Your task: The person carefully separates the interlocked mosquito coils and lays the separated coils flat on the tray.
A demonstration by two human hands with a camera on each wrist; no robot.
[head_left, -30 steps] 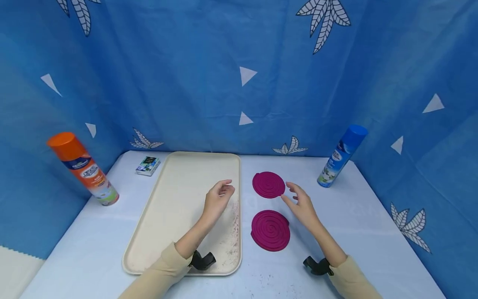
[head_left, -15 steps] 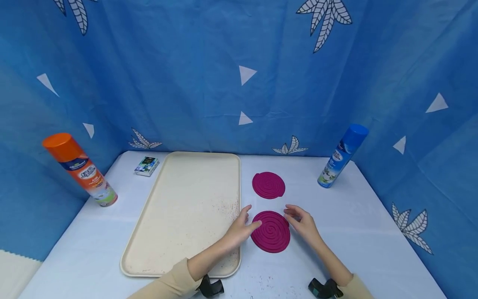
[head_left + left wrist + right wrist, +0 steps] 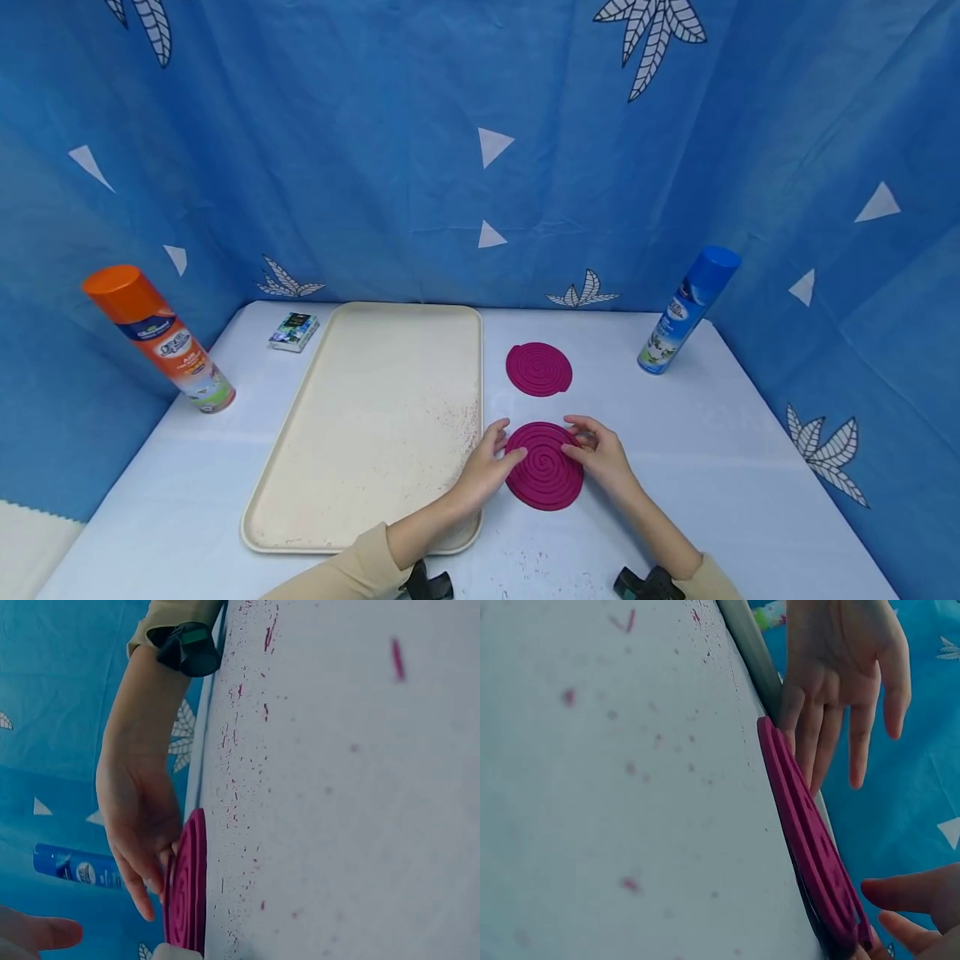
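Note:
Two magenta spiral mosquito coils lie flat on the white table, the near coil [image 3: 545, 483] and the far coil [image 3: 538, 369]. My left hand [image 3: 478, 473] is at the near coil's left edge, its thumb over the rim and its fingers spread. On the opposite edge is my right hand [image 3: 606, 462], thumb above the coil and fingers beside its rim. The right wrist view shows the near coil [image 3: 810, 832] edge-on, with a gap between it and the right thumb [image 3: 904, 891]. In the left wrist view some right-hand fingers [image 3: 139, 862] touch the coil's side.
A cream tray [image 3: 375, 400] with magenta crumbs lies to the left. Behind its left side is a small box [image 3: 294, 332]. An orange spray can [image 3: 161, 337] stands far left, a blue one [image 3: 688, 310] far right. Blue curtain [image 3: 420, 150] surrounds the table.
Both hands have come toward me to the near coil, the left from over the tray and the right from beside the far coil. The coils have stayed in place.

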